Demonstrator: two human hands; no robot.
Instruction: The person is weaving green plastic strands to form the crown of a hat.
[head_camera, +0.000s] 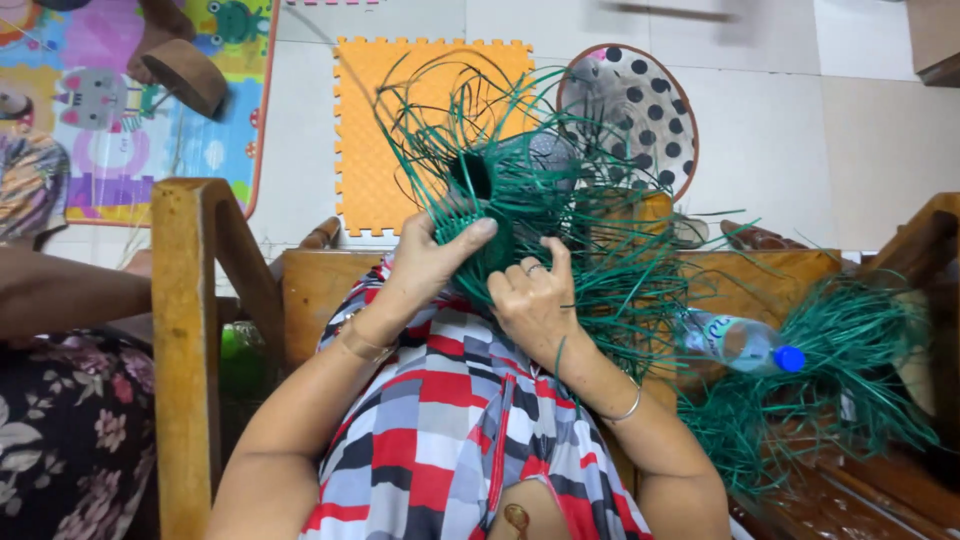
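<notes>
Standing right over this one; the person has both hands up on a half-woven green basket (500, 195), a small dark tube of plaited strips with loose green strands fanning out all round it; it's held up over the lap, in front of a checked red, grey and white dress (450, 420).

The left hand (432, 262) is wrapped round the near side of the weave, thumb pressed across the strips, so it's closed on the basket; the right hand (535, 300) sits just beside it, fingers curled and pinching a few of the loose strands, also closed on the basket's strips; there's a ring on one finger and a thin bangle on each wrist.

Off to the right a big heap of loose green strips (830, 390) lies on a wooden bench (860, 500), and a clear plastic bottle (740, 342) with a blue cap lies tilted on top of the heap, well apart from the hands.

On the floor beyond the basket there's an orange foam mat (370, 130) and a round fan (655, 115) with black dots; a colourful play mat (120, 110) is in the far left corner.

A wooden chair arm (190, 330) stands at the left; past it is another person in flowered dark fabric (70, 440), with a bare forearm resting there, not touching the work.
</notes>
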